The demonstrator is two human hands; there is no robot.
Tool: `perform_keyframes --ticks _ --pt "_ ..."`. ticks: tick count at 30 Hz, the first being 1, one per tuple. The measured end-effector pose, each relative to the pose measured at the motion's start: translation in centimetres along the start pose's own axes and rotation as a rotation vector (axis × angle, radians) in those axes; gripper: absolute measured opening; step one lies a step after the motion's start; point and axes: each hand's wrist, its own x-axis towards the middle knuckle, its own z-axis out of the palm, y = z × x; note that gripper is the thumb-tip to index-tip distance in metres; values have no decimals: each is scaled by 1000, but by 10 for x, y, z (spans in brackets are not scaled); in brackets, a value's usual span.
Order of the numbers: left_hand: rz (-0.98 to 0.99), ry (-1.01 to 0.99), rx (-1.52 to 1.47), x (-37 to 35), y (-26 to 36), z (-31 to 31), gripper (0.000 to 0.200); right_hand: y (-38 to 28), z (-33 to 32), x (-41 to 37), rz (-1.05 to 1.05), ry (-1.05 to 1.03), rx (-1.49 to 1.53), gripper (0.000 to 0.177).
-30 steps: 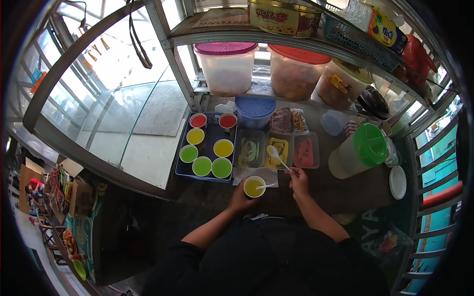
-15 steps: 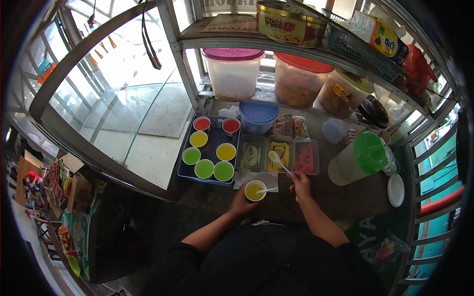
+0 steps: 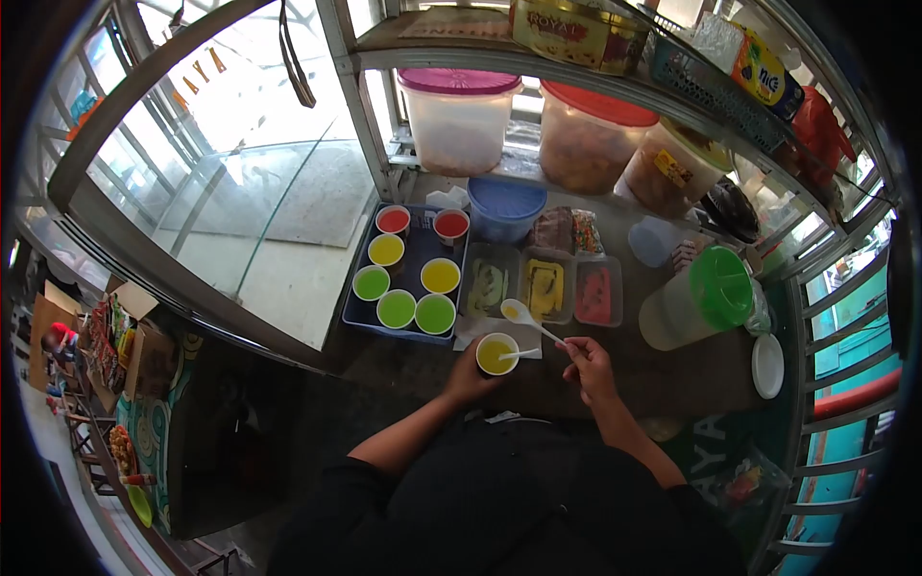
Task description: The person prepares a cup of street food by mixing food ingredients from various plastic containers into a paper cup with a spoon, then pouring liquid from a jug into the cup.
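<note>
My left hand (image 3: 468,378) is wrapped round a white paper cup (image 3: 497,355) of yellow-green liquid, with a small white spoon (image 3: 520,354) leaning in it. My right hand (image 3: 589,369) pinches the handle of a larger white spoon (image 3: 519,313), whose bowl, with a little yellow in it, hangs just above the cup's far side. Beyond are three clear tubs: one with pale green contents (image 3: 489,282), one with yellow (image 3: 545,288), one with red (image 3: 597,290). A blue tray (image 3: 408,329) at the left holds several cups of red, yellow and green.
A green-lidded pitcher (image 3: 682,307) and a white lid (image 3: 767,366) are at the right. Behind the tubs stand a blue-lidded container (image 3: 504,213) and bags. Large lidded buckets (image 3: 459,125) sit under a shelf (image 3: 432,38). Glass panels are at the left; a person is at the far left.
The larger spoon has moved left from over the yellow tub towards the cup, with my right hand turned. The view has shifted slightly.
</note>
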Motion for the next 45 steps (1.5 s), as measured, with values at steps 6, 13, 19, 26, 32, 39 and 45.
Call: perform_keyframes --ticks 6,13,19,26,32,39,45 --pt "21 -18 -26 2 5 -4 80 -7 -7 -27 -204 -106 -297 12" --pt "24 27 -80 1 15 -1 74 -29 1 -35 -690 -112 -706 12" --pt "-46 130 -73 -2 16 13 78 -16 -30 39 -579 172 -594 13" --pt "-78 176 -9 2 41 30 78 -5 -41 77 -724 123 -825 30" --pt "-90 178 -10 19 61 86 77 -47 -63 46 -501 -340 -642 35" --pt "-61 164 -115 36 74 164 73 -70 -92 23 -286 -630 -706 23" --pt "-48 263 -74 33 80 214 75 -91 -118 34 -576 -624 -891 19"
